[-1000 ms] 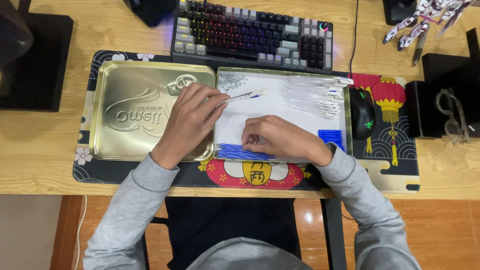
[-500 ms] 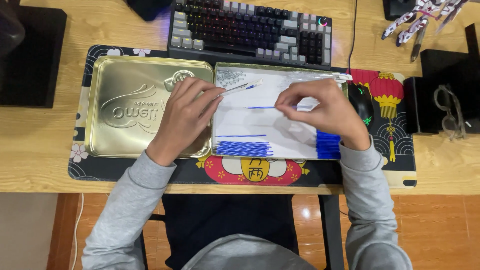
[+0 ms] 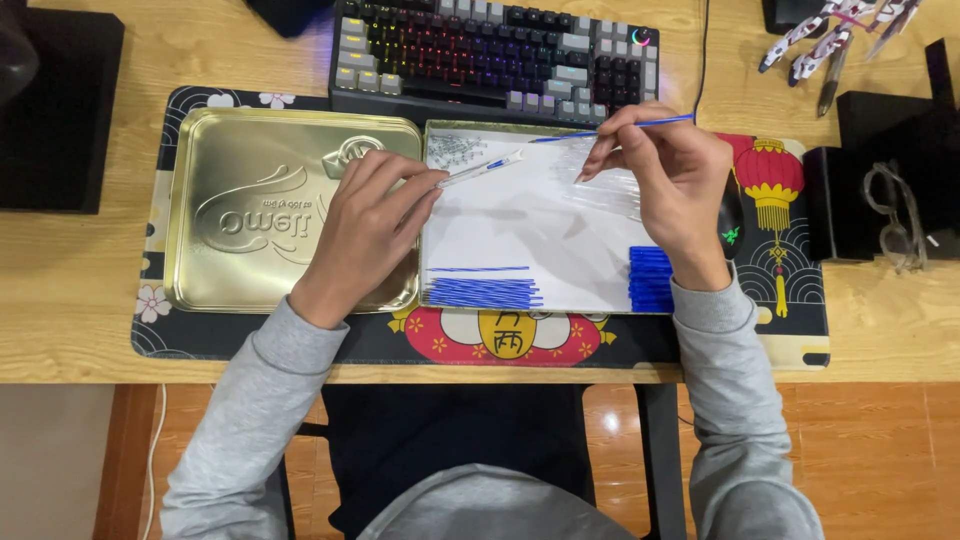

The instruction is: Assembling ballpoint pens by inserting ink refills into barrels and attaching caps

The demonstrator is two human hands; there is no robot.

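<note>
My left hand (image 3: 365, 220) rests on the edge between the gold tin lid (image 3: 250, 215) and the white-lined tray (image 3: 520, 230), pinching a clear pen barrel (image 3: 480, 168) that points right. My right hand (image 3: 670, 170) hovers over the tray's upper right, holding a thin blue refill (image 3: 620, 126) by its end. Blue refills lie in a bundle (image 3: 482, 292) at the tray's bottom left, and another stack of blue refills (image 3: 650, 280) lies at the bottom right. Clear barrels (image 3: 610, 190) lie under my right hand. A pile of small metal springs (image 3: 455, 150) lies in the tray's top left corner.
A backlit keyboard (image 3: 490, 55) stands just behind the tray. A black mouse (image 3: 730, 225) lies right of it on the patterned desk mat (image 3: 780, 260). Glasses (image 3: 895, 225) and a black box sit at far right; pens (image 3: 830, 40) lie at top right.
My right hand lifted from the tray's lower part to its upper right, carrying one blue refill. The left hand with the barrel stayed nearly still.
</note>
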